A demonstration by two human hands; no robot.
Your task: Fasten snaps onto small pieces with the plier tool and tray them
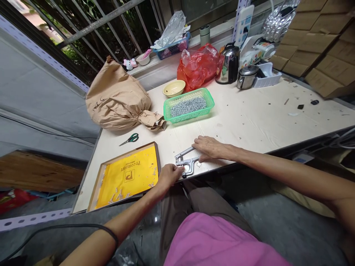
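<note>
A pair of metal snap fastener pliers (183, 159) lies near the table's front edge, its jaw end toward my left side. My right hand (210, 147) is closed around the ends of its two handles, which are spread apart. At the jaws, my left hand (170, 174) is pinched closed, and whatever small piece sits between its fingertips is hidden. Left of that hand lies a shallow cardboard tray (158, 159) lined with a yellow printed bag (144, 162). Small whitish pieces (119, 194) are scattered on the bag, mostly along its near edge.
A green plastic basket (212, 105) holds many small metal parts. Around it are a tied brown sack (119, 98), a cream bowl (174, 88), a red plastic bag (197, 66) and a kettle (227, 64). Green-handled scissors (133, 137) lie behind the tray. Cardboard (313, 40) stands right.
</note>
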